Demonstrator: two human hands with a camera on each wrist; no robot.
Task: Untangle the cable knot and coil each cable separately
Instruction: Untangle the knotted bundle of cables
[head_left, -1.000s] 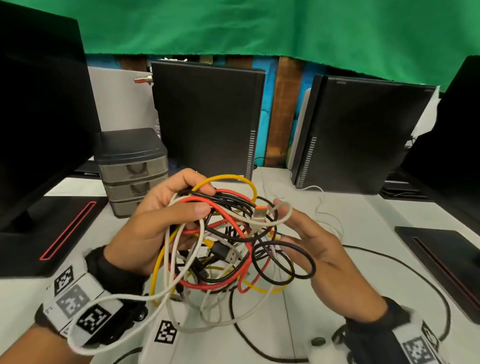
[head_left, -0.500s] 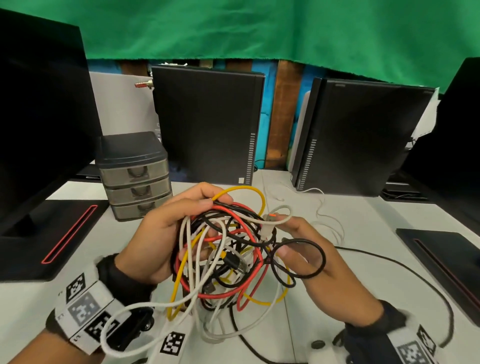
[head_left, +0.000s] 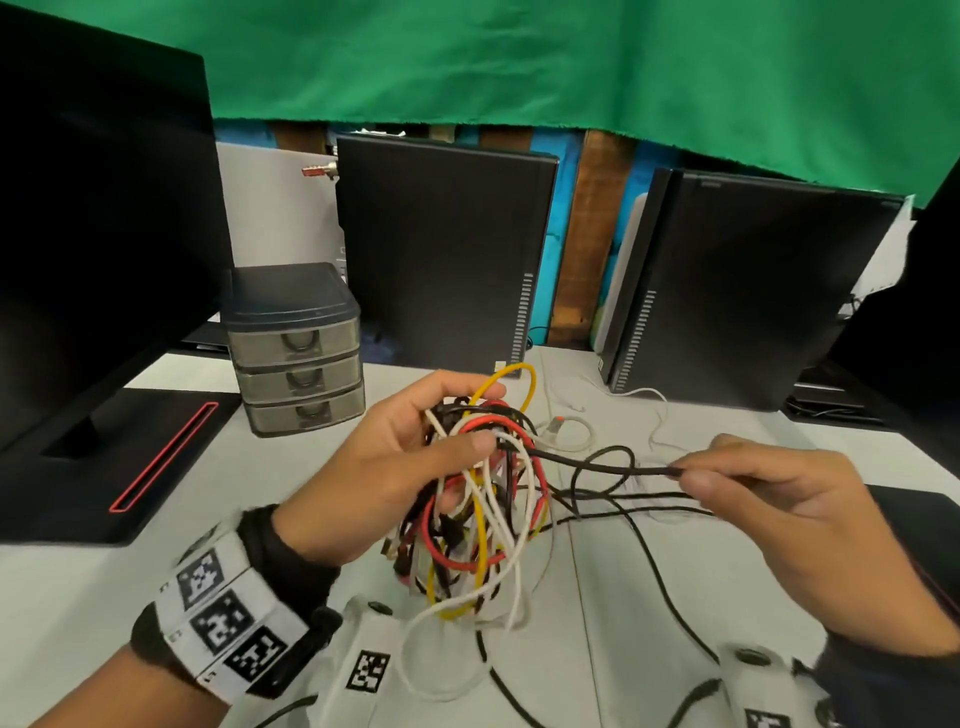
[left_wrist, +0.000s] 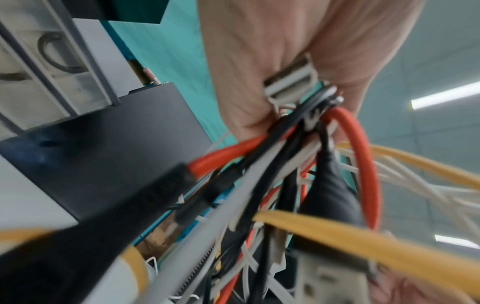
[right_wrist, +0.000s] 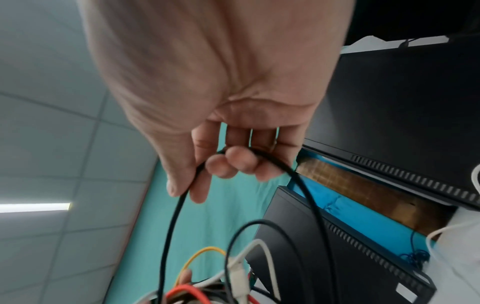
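The left hand (head_left: 400, 457) holds the knot (head_left: 478, 499) of red, yellow, white and black cables above the white surface (head_left: 649, 613), its fingers and thumb curled round the upper part of the bundle in a tight grip; the left wrist view shows the strands and a metal plug (left_wrist: 291, 82) pressed against the palm. The right hand (head_left: 769, 493) sits off to the right of the knot, pinching a black cable (head_left: 597, 462) between thumb and fingers in a narrow grip. That cable runs nearly straight from the knot to the pinch, and the right wrist view shows it doubled over the fingertips (right_wrist: 233, 162) as a loop. Loose white and yellow loops hang from the bundle toward the surface. A small drawer unit (head_left: 296, 348) stands behind the left hand, with two black computer towers (head_left: 441, 249) further back.
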